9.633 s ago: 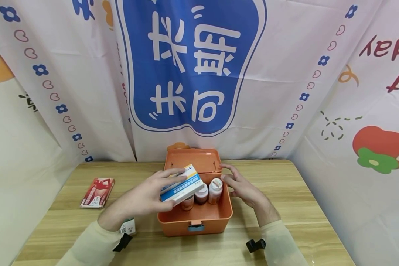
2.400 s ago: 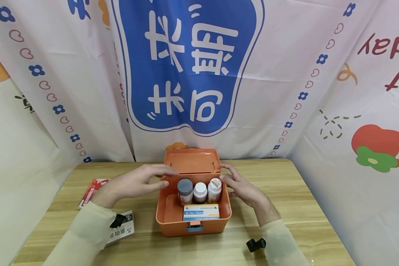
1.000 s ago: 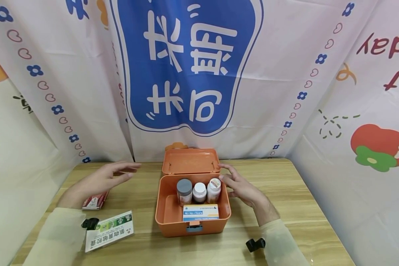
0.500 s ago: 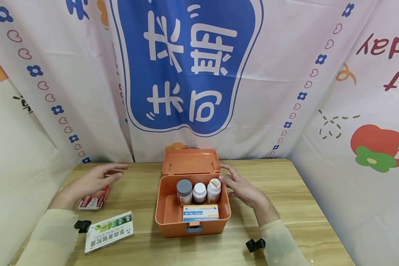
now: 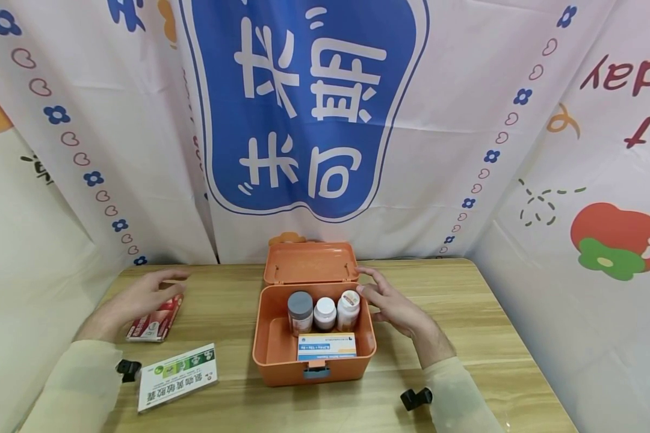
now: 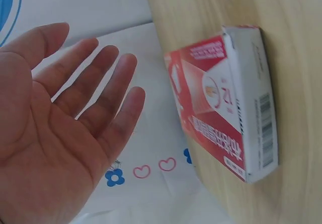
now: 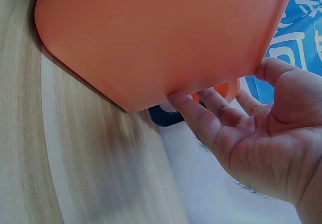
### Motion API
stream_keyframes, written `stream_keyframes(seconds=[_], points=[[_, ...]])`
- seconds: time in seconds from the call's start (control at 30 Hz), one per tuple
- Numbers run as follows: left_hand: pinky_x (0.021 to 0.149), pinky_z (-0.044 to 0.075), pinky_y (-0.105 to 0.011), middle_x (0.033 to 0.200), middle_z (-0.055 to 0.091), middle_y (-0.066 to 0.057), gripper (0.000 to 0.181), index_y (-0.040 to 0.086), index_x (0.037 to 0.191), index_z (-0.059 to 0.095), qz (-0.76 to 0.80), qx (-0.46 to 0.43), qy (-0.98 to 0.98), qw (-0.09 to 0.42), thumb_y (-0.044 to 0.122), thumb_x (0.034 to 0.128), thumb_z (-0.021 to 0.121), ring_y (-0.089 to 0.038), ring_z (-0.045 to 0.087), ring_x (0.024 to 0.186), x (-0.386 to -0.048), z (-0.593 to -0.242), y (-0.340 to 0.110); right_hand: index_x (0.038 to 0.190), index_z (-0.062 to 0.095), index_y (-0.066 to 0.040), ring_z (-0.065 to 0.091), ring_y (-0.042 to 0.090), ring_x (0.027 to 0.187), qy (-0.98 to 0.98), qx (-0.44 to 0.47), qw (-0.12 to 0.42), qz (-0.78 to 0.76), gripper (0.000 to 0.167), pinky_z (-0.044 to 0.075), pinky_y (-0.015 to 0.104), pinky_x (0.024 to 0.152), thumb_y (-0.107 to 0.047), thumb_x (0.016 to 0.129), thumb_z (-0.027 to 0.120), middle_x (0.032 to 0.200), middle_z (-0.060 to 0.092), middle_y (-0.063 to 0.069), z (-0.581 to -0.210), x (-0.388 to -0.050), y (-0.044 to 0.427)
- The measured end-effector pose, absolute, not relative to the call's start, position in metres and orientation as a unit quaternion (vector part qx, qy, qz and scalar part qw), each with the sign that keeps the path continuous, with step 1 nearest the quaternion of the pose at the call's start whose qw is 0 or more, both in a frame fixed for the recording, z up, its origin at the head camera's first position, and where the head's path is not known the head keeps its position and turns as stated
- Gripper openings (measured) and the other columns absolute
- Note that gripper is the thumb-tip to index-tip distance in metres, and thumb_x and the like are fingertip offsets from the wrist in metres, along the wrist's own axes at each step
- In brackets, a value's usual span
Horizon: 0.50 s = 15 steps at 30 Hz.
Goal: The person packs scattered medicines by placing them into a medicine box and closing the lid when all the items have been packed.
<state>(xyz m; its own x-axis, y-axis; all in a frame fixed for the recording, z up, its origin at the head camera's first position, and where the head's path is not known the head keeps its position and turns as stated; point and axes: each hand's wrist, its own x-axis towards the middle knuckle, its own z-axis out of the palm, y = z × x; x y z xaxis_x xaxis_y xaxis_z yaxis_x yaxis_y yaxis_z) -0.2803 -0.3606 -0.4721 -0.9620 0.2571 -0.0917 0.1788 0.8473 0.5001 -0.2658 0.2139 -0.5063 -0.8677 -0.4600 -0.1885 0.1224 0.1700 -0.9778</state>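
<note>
Your loose-fingered, empty left hand point(image 5: 135, 300) is hovering by a red carton point(image 5: 157, 322) left of the orange case point(image 5: 284, 375) your relaxed right hand point(image 5: 398, 310) is touching.

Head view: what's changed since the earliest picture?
The blue-white box, earlier in the left hand above the orange case, now sits inside, in front of the bottles. The left hand has let go and moved left, near the red box, not touching it. The right hand stays at the case's right side.

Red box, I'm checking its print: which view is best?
Left wrist: the red box is large and unobstructed, barcode showing. Head shows it small, partly behind the left hand; right wrist, not at all.
</note>
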Motion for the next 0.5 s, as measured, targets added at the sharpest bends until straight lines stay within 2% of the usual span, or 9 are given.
stream_keyframes(seconds=[0.17,0.33,0.5], points=[[0.110,0.057,-0.083,0.165,0.058,-0.044,0.052,-0.005,0.164,0.060,0.233,0.106,0.963,0.081,0.029,0.1242,0.060,-0.068,0.063,0.144,-0.282,-0.477,-0.367,0.184,0.023,-0.026,0.048,0.049,0.169,0.730,-0.114,0.230,-0.634,0.064,0.064,0.060,0.120,-0.038,0.128,0.051,0.177,0.050,0.029,-0.506,-0.266,0.214],[0.112,0.056,-0.084,0.156,0.065,-0.044,0.052,-0.010,0.161,0.061,0.214,0.113,0.967,0.079,0.025,0.1216,0.065,-0.068,0.065,0.142,-0.283,-0.481,-0.373,0.185,0.023,-0.025,0.050,0.048,0.168,0.730,-0.114,0.230,-0.633,0.065,0.065,0.056,0.117,-0.037,0.128,0.051,0.176,0.051,0.029,-0.505,-0.265,0.214],[0.109,0.060,-0.080,0.149,0.067,-0.047,0.054,-0.016,0.156,0.061,0.207,0.117,0.968,0.083,0.022,0.1189,0.070,-0.066,0.071,0.133,-0.285,-0.485,-0.378,0.185,0.022,-0.025,0.050,0.048,0.168,0.731,-0.114,0.230,-0.632,0.065,0.065,0.056,0.118,-0.037,0.128,0.050,0.176,0.051,0.029,-0.505,-0.265,0.214]])
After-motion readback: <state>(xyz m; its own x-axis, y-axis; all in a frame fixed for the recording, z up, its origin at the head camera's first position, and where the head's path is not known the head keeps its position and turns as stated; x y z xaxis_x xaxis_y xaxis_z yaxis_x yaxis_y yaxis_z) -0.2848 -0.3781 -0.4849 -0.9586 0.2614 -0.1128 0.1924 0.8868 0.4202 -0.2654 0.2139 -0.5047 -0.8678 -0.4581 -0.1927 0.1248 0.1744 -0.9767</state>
